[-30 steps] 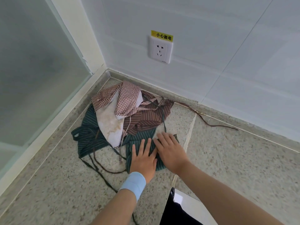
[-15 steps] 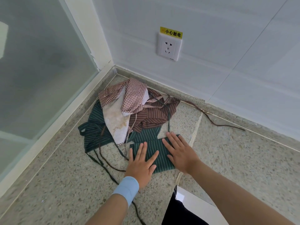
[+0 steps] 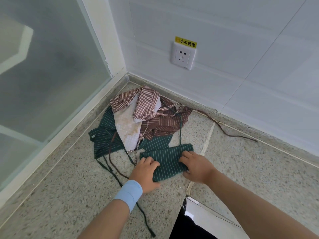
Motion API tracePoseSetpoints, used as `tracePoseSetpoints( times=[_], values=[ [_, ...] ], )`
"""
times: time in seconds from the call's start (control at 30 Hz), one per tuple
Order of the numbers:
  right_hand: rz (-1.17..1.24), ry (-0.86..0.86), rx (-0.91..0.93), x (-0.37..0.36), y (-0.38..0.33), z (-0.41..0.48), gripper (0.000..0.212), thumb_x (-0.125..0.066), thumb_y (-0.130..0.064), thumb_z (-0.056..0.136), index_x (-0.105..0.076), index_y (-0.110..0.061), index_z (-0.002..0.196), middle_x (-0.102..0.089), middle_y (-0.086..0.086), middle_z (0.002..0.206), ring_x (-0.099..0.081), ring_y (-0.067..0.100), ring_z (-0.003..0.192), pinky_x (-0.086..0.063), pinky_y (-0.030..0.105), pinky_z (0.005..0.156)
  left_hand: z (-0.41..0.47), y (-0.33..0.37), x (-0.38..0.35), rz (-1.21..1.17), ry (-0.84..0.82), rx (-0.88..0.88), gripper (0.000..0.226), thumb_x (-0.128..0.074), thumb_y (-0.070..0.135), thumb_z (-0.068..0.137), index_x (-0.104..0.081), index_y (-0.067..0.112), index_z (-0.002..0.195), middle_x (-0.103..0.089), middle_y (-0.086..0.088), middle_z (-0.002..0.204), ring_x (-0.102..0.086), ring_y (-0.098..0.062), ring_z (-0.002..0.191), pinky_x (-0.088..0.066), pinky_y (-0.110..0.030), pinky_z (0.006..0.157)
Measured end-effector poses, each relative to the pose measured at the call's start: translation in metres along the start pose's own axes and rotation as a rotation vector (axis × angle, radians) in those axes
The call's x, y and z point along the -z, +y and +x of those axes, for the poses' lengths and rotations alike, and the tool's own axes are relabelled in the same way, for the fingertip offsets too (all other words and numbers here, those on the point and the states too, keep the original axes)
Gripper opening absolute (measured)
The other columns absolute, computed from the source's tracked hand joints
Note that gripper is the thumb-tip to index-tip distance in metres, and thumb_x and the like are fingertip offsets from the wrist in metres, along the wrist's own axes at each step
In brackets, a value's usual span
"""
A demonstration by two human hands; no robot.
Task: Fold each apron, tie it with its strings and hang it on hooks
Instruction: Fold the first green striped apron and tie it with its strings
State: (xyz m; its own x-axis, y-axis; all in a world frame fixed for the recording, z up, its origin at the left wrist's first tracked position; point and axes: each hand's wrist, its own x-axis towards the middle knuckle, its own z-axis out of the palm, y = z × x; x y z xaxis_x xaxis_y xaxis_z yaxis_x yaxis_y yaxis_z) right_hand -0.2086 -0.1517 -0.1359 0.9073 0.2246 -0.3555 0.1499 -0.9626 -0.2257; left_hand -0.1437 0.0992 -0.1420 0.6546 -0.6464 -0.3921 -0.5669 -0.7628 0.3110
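A folded green striped apron lies on the speckled floor in front of me. My left hand grips its left edge with curled fingers, and my right hand grips its right edge the same way. One green string runs from the folded piece up toward the pile. Behind it sits a heap of aprons: a brown checked one on top, a brown striped one to the right, and another green striped one at the left.
The heap lies in a corner between a frosted glass panel on the left and a white tiled wall with a socket. Loose strings trail over the floor, one brown string along the wall, one green string toward me.
Both hands went from lying flat on the folded green apron to gripping its left and right edges with curled fingers. The view shifted slightly.
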Motion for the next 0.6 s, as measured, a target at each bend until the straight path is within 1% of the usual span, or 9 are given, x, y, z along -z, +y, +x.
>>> tracePoseSetpoints(
  times=[0.03,0.1,0.17,0.27,0.37,0.43,0.5,0.57,0.6],
  values=[
    [0.04,0.019,-0.039,0.006,0.0,0.003,0.036,-0.042,-0.04,0.09,-0.063,-0.02,0.113,-0.055,-0.005,0.107,-0.057,0.016,0.093,-0.055,0.03,0.081,0.0,-0.001,0.002,-0.065,0.006,0.028,0.064,-0.062,0.058,0.083,-0.048,0.029,0.139,-0.043,0.009,0.126,-0.038,-0.012,0.116,-0.041,-0.027,0.098],
    [0.136,0.048,-0.129,0.016,0.002,0.01,0.031,-0.037,-0.035,0.092,-0.061,-0.017,0.083,-0.055,-0.004,0.084,-0.059,0.017,0.072,-0.056,0.03,0.066,0.004,-0.004,0.008,-0.173,0.014,0.098,0.055,-0.052,0.056,0.093,-0.053,0.025,0.139,-0.047,0.011,0.124,-0.041,-0.01,0.116,-0.04,-0.024,0.095],
    [0.211,0.035,-0.225,0.023,0.007,0.02,0.031,-0.044,-0.032,0.096,-0.054,-0.015,0.072,-0.057,0.0,0.073,-0.057,0.017,0.063,-0.053,0.031,0.059,0.009,-0.006,0.014,-0.222,-0.004,0.157,0.055,-0.045,0.055,0.097,-0.055,0.019,0.138,-0.05,0.01,0.123,-0.045,-0.01,0.116,-0.042,-0.025,0.095],
    [0.243,-0.047,-0.292,0.032,0.012,0.034,0.028,-0.051,-0.034,0.097,-0.058,-0.016,0.078,-0.059,0.0,0.073,-0.058,0.018,0.07,-0.044,0.028,0.061,0.016,-0.01,0.019,-0.243,-0.054,0.203,0.062,-0.039,0.061,0.097,-0.062,0.014,0.131,-0.05,0.009,0.123,-0.045,-0.012,0.117,-0.041,-0.029,0.099],
    [0.336,-0.119,-0.294,0.042,0.018,0.038,0.008,-0.063,-0.032,0.091,-0.062,-0.028,0.098,-0.064,-0.008,0.09,-0.06,0.015,0.085,-0.047,0.024,0.073,0.018,-0.013,0.023,-0.184,-0.116,0.179,0.064,-0.038,0.065,0.096,-0.07,0.016,0.121,-0.049,0.008,0.119,-0.042,-0.014,0.117,-0.04,-0.031,0.1],
    [0.368,-0.184,-0.29,0.046,0.021,0.035,0.01,-0.072,-0.032,0.084,-0.063,-0.034,0.088,-0.066,-0.011,0.093,-0.062,0.013,0.088,-0.051,0.025,0.076,0.016,-0.013,0.026,-0.123,-0.161,0.135,0.059,-0.041,0.066,0.094,-0.068,0.022,0.122,-0.053,0.008,0.114,-0.042,-0.015,0.117,-0.042,-0.033,0.096],
    [0.348,-0.217,-0.284,0.044,0.022,0.031,0.014,-0.077,-0.037,0.079,-0.063,-0.035,0.078,-0.068,-0.012,0.094,-0.063,0.012,0.089,-0.053,0.026,0.079,0.012,-0.011,0.028,-0.065,-0.158,0.108,0.051,-0.045,0.067,0.092,-0.064,0.028,0.119,-0.058,0.008,0.105,-0.05,-0.015,0.106,-0.047,-0.032,0.086],
    [0.355,-0.185,-0.267,0.037,0.023,0.025,0.017,-0.077,-0.044,0.081,-0.065,-0.032,0.08,-0.065,-0.012,0.099,-0.061,0.009,0.091,-0.052,0.025,0.08,0.011,-0.009,0.028,-0.022,-0.151,0.11,0.05,-0.043,0.066,0.094,-0.065,0.022,0.104,-0.058,0.005,0.093,-0.052,-0.015,0.095,-0.049,-0.033,0.077],
    [0.333,-0.162,-0.254,0.036,0.022,0.023,0.019,-0.074,-0.046,0.084,-0.067,-0.028,0.082,-0.063,-0.01,0.101,-0.06,0.009,0.09,-0.051,0.025,0.08,0.012,-0.008,0.029,-0.025,-0.161,0.124,0.053,-0.041,0.065,0.095,-0.066,0.018,0.098,-0.059,0.003,0.093,-0.052,-0.015,0.096,-0.049,-0.034,0.076]
  ],
)
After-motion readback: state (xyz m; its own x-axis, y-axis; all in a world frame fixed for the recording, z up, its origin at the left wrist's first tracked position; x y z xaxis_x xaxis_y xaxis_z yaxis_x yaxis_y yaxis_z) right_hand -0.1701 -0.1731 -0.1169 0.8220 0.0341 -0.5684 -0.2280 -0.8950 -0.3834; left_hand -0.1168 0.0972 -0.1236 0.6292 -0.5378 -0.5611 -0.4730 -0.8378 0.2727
